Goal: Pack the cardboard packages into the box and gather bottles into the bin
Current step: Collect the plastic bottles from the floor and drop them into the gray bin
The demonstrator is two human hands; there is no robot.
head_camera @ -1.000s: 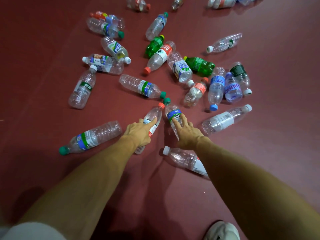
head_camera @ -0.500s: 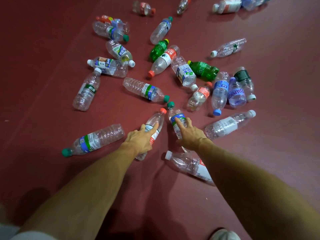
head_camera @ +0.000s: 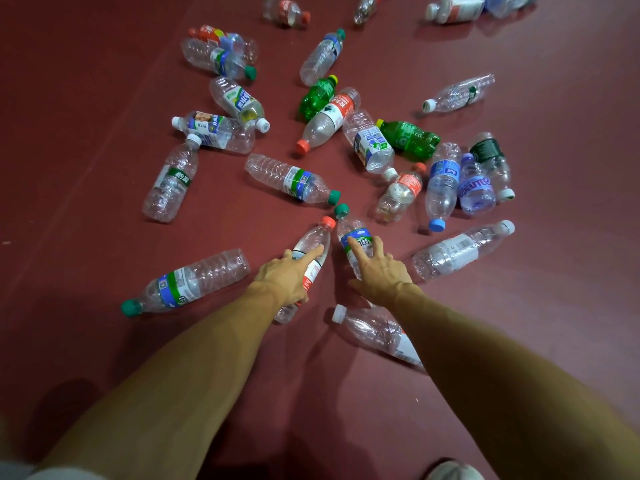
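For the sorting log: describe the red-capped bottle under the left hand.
The red-capped bottle is clear plastic with a coral-red screw cap and a white-and-red label, apparently empty. It lies on its side on the dark red floor, cap pointing away from the person. The left hand rests across its middle, fingers fairly straight.

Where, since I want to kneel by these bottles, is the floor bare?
Bare floor lies left of the green-label bottle and right of the barcode-label bottle. The middle, around the right green soda bottle, is crowded.
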